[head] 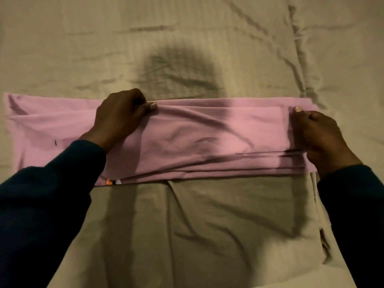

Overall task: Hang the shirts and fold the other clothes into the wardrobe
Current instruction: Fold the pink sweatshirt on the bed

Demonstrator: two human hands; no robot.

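Note:
A pink garment lies folded into a long flat band across the bed, with several layers showing along its near edge. My left hand pinches the far edge of the band near its middle, thumb on top of the cloth. At the band's right end, my right hand grips the stacked layers with curled fingers. A small orange and white label peeks out under the near edge. Both arms wear dark blue sleeves.
The bed is covered by a wrinkled beige sheet that fills the whole view. A folded beige cloth or sheet flap lies just below the pink band, with its edge at the lower right.

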